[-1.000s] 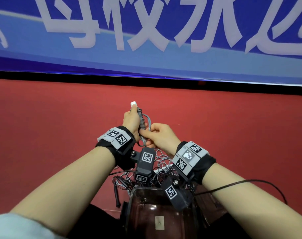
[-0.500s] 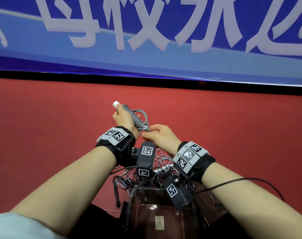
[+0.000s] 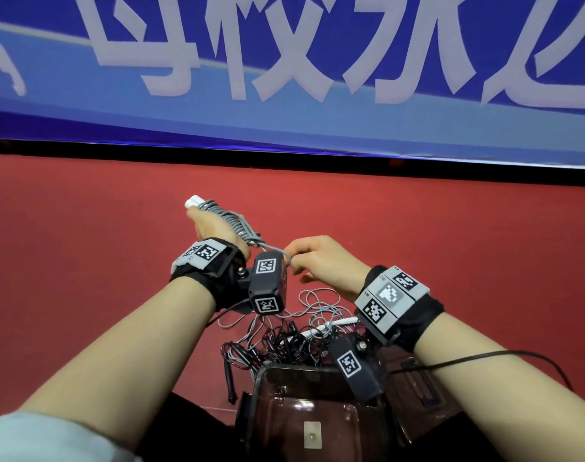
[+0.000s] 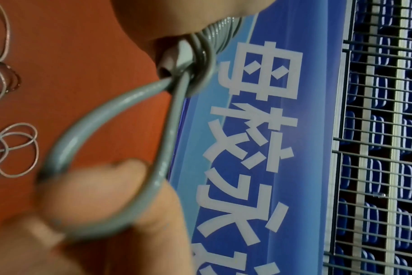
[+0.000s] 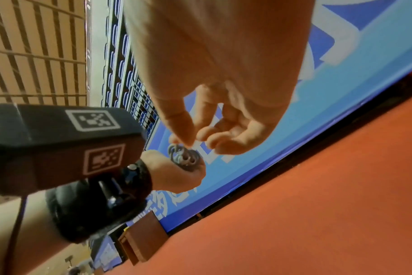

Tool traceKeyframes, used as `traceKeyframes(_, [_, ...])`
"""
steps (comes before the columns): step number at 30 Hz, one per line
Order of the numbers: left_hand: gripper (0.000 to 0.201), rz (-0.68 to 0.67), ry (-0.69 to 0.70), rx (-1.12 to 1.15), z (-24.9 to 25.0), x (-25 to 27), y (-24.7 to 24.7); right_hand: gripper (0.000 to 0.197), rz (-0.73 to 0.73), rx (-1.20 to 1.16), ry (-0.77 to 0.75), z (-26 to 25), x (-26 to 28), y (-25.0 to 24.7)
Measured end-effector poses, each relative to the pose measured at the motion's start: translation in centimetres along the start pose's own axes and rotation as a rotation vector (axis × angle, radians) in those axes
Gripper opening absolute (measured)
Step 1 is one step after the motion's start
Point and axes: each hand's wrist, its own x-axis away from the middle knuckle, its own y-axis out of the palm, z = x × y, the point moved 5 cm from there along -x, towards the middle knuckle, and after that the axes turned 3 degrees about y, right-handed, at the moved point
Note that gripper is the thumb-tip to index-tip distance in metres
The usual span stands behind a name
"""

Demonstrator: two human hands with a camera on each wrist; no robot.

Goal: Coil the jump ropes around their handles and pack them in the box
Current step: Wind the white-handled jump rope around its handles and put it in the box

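Observation:
My left hand [image 3: 212, 226] grips a pair of jump rope handles [image 3: 197, 204] with white tips, tilted up and to the left. Grey rope [image 3: 232, 225] is coiled tightly around them. A short loop of the same grey rope [image 4: 101, 148] comes out at the handles' lower end [image 4: 174, 59]. My right hand [image 3: 293, 261] pinches that loop between thumb and fingers [image 4: 99, 188], just right of the left wrist. Below my hands, a tangle of loose grey and black ropes [image 3: 284, 331] with a white handle [image 3: 339, 321] lies on the red floor. The dark translucent box [image 3: 304, 408] stands nearest me.
The red floor [image 3: 451, 245] stretches ahead to a blue banner [image 3: 318, 121] with white characters. A black cable [image 3: 484, 358] runs from my right wrist. A brown wooden box [image 5: 141, 234] stands by the banner. Behind it are railings and blue seats [image 4: 376, 130].
The handles have tipped from upright over to the left in my left hand. My right hand has drawn the rope's end loop out to the right, away from the coil.

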Motion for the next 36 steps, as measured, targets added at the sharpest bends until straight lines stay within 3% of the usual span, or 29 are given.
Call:
traceKeyframes(4, [0.052,-0.003,0.069,-0.126,0.3,0.2,0.1,0.010,-0.089,0.073,-0.110,-1.6,1.0,0.2])
traceKeyframes(8, [0.051,-0.026,0.144,-0.209,0.4,0.5,0.9,0.006,-0.105,0.117,-0.217,-3.4,1.5,-0.5])
traceKeyframes(11, [0.051,-0.156,0.183,-0.302,0.2,0.9,1.7,0.016,-0.071,0.164,-0.244,-3.2,1.1,-1.5])
traceKeyframes(15, [0.055,-0.445,-0.023,-0.335,-1.6,2.9,2.9,0.026,0.084,0.180,-0.280,-2.2,0.2,-3.1])
traceKeyframes(21, [0.066,-0.635,-0.122,-0.544,-3.9,6.3,3.1,0.020,0.222,0.272,-0.436,-1.6,0.3,-3.9])
traceKeyframes(25, [0.072,-0.764,-0.199,-0.639,-5.0,8.9,4.1,0.022,0.377,0.150,-0.471,-1.3,-0.5,-5.8])
traceKeyframes(29, [0.068,-0.765,-0.269,-0.577,-5.9,9.1,3.9,0.020,0.443,0.179,-0.433,0.0,-1.1,-6.3])
traceKeyframes(32, [0.056,-0.721,-0.316,-0.472,-6.2,9.1,3.3,0.021,0.402,0.234,-0.322,1.7,-1.8,-6.2])
traceKeyframes(36, [0.035,-0.581,-0.444,-0.333,-6.0,8.6,2.5,0.036,0.383,0.114,-0.163,2.0,-1.9,-6.9])
